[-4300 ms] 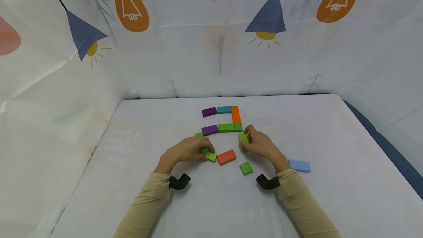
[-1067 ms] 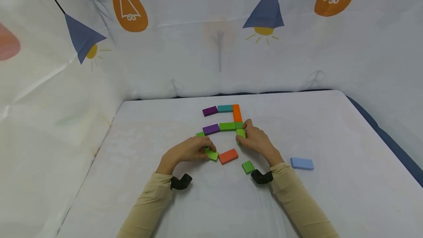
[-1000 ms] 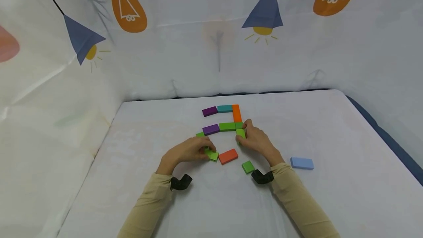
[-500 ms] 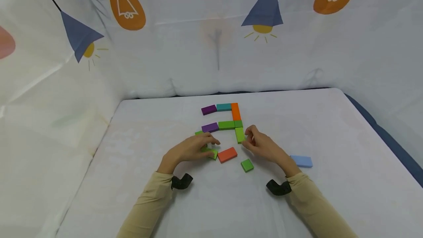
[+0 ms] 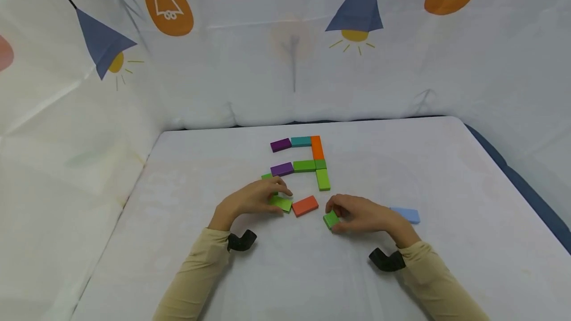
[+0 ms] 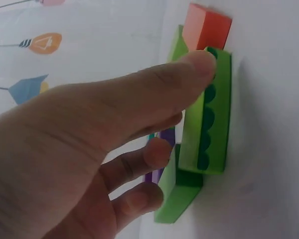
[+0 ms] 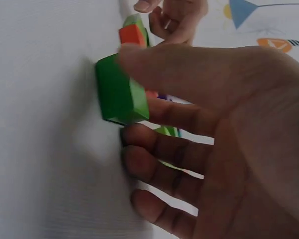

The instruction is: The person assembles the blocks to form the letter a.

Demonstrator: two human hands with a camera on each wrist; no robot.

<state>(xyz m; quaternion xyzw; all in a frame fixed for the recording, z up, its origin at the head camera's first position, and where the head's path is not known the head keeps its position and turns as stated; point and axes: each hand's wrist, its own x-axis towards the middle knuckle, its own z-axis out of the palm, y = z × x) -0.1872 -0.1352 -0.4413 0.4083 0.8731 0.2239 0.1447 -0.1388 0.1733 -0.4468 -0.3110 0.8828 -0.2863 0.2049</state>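
My right hand has its thumb and fingers around a small green block on the table; in the right wrist view the thumb tip lies on one edge of this block. My left hand rests loosely by a light green block, its fingers spread apart. The left wrist view shows the thumb against this block's scalloped face, with the other fingertips off it. A red-orange block lies between the two hands. Another green block is partly hidden by the left hand.
Ahead, purple, green, teal, orange and dark purple blocks form a bent line. A light green block continues it toward me. A blue block lies behind the right wrist on the white table.
My right hand has let go of the light green block, now below the small green one in the line, and moved nearer to the loose green block. My left fingers have loosened.
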